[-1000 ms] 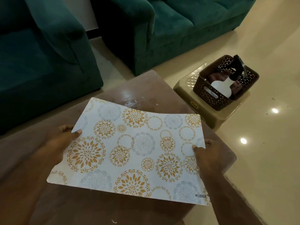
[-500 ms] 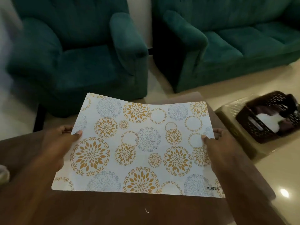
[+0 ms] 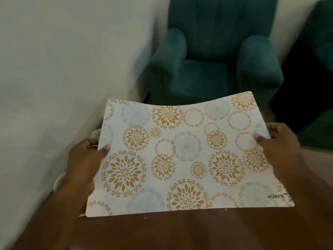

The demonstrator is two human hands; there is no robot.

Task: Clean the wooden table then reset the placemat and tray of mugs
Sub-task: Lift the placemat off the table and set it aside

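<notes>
Left hand: the left hand [image 3: 84, 157] pinches the left short edge of the placemat [image 3: 182, 156], thumb on top of the sheet, fingers curled underneath.
Right hand: the right hand [image 3: 281, 147] pinches the right short edge of the placemat, thumb tip on the printed face, fingers folded behind the edge.
Placemat: a white sheet printed with gold and pale blue flower circles, "KUBER" at its near right corner. It is held between both hands, sagging in the middle so its far edge dips.
Bench: the dark brown wooden bench [image 3: 162, 231] lies under and nearer than the placemat; a few pale specks sit on it just below the placemat's near edge.
Pale objects: rounded cream shapes [image 3: 58, 183] peek out left of the placemat, behind the left hand; too blurred to identify.
Armchair: a teal armchair [image 3: 212, 56] stands beyond the placemat's far edge.
Wall: a pale, blurred wall [image 3: 63, 69] fills the space left of the placemat.
</notes>
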